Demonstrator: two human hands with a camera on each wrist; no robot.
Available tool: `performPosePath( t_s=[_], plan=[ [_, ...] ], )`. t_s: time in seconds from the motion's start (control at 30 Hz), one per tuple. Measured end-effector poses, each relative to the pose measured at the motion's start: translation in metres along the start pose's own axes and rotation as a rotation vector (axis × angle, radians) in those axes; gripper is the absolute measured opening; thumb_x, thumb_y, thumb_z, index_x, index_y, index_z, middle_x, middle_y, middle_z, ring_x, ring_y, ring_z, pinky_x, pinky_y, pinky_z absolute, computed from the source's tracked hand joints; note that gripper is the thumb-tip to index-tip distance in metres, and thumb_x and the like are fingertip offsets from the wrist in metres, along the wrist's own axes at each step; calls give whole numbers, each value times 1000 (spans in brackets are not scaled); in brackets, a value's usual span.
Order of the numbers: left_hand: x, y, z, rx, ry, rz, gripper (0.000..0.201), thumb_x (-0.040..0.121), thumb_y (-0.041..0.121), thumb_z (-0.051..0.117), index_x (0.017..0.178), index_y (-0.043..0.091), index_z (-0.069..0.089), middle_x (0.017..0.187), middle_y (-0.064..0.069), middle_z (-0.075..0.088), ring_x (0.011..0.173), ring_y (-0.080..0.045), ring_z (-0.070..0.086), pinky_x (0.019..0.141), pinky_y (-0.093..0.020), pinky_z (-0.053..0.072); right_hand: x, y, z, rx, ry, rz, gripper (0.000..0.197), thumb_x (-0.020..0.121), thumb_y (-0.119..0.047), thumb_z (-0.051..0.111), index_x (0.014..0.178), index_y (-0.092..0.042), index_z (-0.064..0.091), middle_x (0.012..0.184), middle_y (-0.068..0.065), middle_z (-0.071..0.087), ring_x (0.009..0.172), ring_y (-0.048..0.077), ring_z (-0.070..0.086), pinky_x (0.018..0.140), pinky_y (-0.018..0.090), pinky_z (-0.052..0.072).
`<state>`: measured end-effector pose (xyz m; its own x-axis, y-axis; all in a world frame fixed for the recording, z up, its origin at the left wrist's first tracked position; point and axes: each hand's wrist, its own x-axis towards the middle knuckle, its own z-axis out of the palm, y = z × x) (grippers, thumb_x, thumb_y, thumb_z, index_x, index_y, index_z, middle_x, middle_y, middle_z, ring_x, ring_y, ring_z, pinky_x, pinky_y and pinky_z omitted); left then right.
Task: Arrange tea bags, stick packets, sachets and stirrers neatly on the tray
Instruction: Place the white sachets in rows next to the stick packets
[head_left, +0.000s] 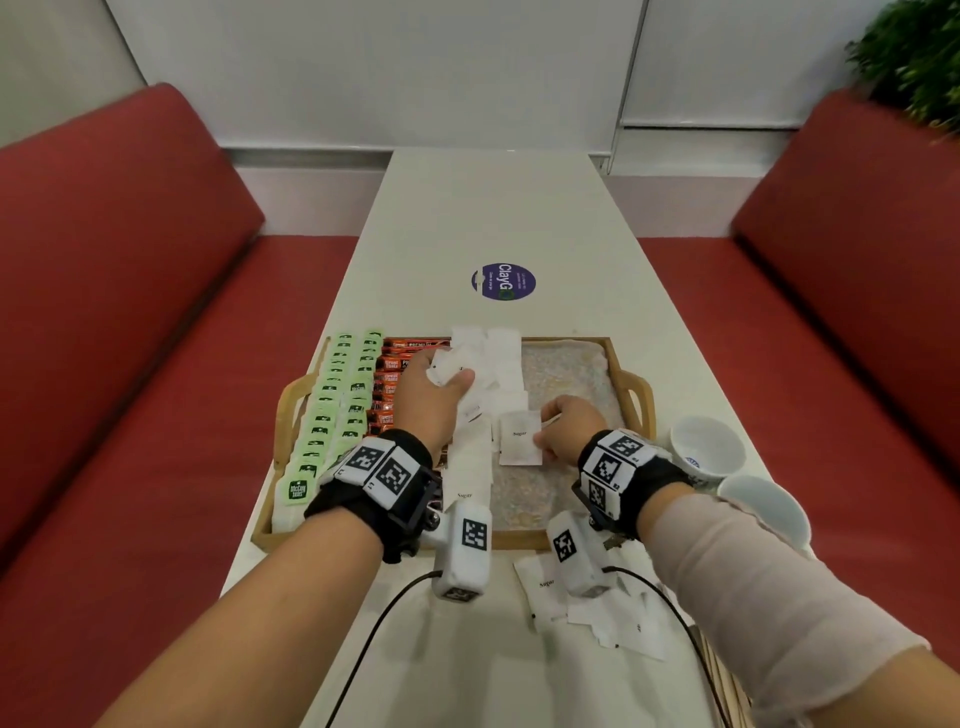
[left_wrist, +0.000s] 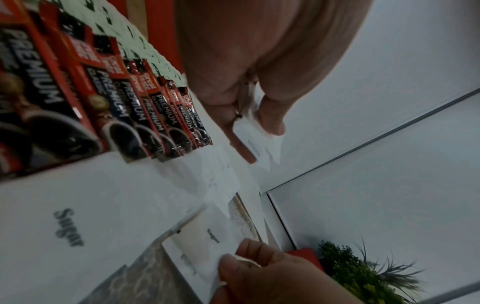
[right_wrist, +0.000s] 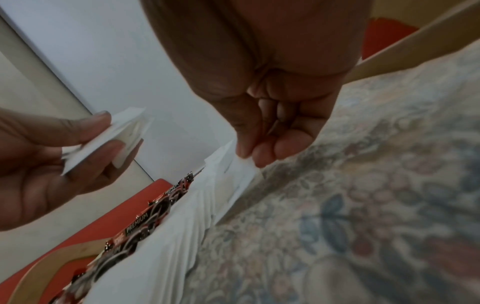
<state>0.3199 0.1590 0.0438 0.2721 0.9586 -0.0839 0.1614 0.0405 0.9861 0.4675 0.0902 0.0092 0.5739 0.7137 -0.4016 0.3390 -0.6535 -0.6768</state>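
Note:
A wooden tray (head_left: 631, 395) with a floral liner (right_wrist: 363, 205) holds green tea bags (head_left: 332, 405) in rows at the left, then red coffee stick packets (head_left: 387, 387) (left_wrist: 124, 102), then a column of white sugar sachets (head_left: 485, 374) (left_wrist: 78, 205). My left hand (head_left: 431, 395) (left_wrist: 249, 115) hovers over the sachet column and grips a small stack of sugar sachets (left_wrist: 257, 135) (right_wrist: 103, 139). My right hand (head_left: 563, 428) (right_wrist: 257, 152) pinches the edge of one sugar sachet (head_left: 519, 436) (right_wrist: 241, 174) lying on the liner beside the column. No stirrers show.
More loose sugar sachets (head_left: 587, 613) lie on the white table (head_left: 519, 218) in front of the tray. Two white cups (head_left: 706, 447) stand right of the tray. Red benches (head_left: 130, 312) flank the table, and a plant (head_left: 914, 62) sits at the far right.

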Motion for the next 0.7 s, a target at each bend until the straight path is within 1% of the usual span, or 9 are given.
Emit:
performPosePath(
  t_s=[0.13,0.3,0.43,0.5,0.53,0.57,0.6,0.63,0.7],
  plan=[
    [4,-4,-3,-30,-9,-16,35,90,8,62,123,9,52,114,-7,63,102,-22,61,93,-41,50,3,-6,4,-6,-23,5,26,80,-1,67,75,-20,49,104,14,66,98,31,64,88,44,54],
    [8,-9,-7,-48,-39,-47,25,89,9,62,111,18,53,107,-4,64,102,-25,62,95,-48,49,6,-13,7,-91,-25,17,28,81,-5,69,73,-20,47,106,15,67,100,31,64,88,43,54],
    [11,-13,-9,-77,-54,-73,24,89,9,62,107,20,53,105,-3,65,102,-26,62,95,-50,49,6,-15,6,-160,-40,36,29,83,-7,69,73,-19,44,108,15,66,100,32,64,88,43,54],
    [11,-14,-10,-96,-64,-93,24,88,9,64,108,19,54,106,-4,65,102,-26,63,94,-50,50,4,-16,4,-187,-53,47,24,83,-9,69,75,-15,47,105,16,67,96,32,65,83,39,55],
    [12,-17,-11,-104,-66,-102,26,87,10,66,109,19,55,108,-5,66,102,-26,63,93,-50,50,3,-17,2,-204,-50,51,20,84,-12,69,80,-12,50,103,14,67,91,30,64,76,36,54],
    [11,-17,-11,-110,-73,-110,28,86,12,67,111,18,55,110,-6,66,102,-26,64,93,-50,51,2,-17,0,-213,-25,46,19,84,-16,69,88,-11,50,100,11,65,87,27,60,69,32,50],
    [11,-18,-12,-117,-77,-117,32,84,15,69,113,18,56,112,-6,66,103,-26,64,92,-50,51,1,-17,-2,-195,13,25,22,85,-20,68,95,-12,49,96,7,61,85,24,56,65,30,46],
    [11,-18,-12,-124,-84,-124,37,82,18,71,115,17,56,113,-6,66,103,-26,64,92,-51,51,0,-17,-3,-140,55,-19,22,86,-22,66,97,-14,48,93,3,56,84,22,54,65,29,43],
    [8,-17,-11,-134,-95,-133,42,82,17,72,120,14,55,113,-6,67,102,-26,65,91,-51,52,-3,-21,-7,55,110,-138,13,89,-25,62,90,-19,50,89,0,57,80,20,55,70,30,44]
  ],
)
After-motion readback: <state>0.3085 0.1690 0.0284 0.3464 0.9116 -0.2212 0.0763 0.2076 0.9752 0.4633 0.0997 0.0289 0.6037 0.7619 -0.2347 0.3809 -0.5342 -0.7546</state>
